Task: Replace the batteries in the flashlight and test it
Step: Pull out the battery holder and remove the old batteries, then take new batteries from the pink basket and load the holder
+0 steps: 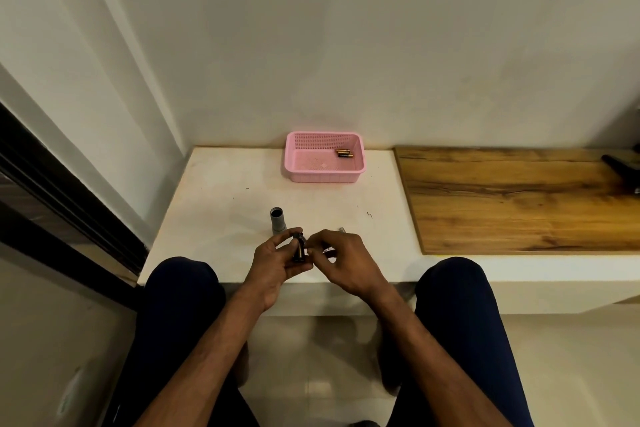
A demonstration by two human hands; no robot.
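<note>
Hands (273,262) grip battery holder (299,249); tube (278,221), basket (323,177) beyond.

1. Your grey flashlight tube (277,221) stands upright on the bench (214,204), open end up.
2. Your left hand (273,265) grips the dark battery holder (298,249).
3. Batteries (344,153) lie in the pink basket (323,177).

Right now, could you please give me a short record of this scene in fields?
surface: white table
flashlight body: grey tube, upright on the table, open end up
left hand: grips a dark cylindrical part
right hand: fingertips pinch that part's upper end
basket: pink basket at the far edge, batteries in its far right corner
</note>
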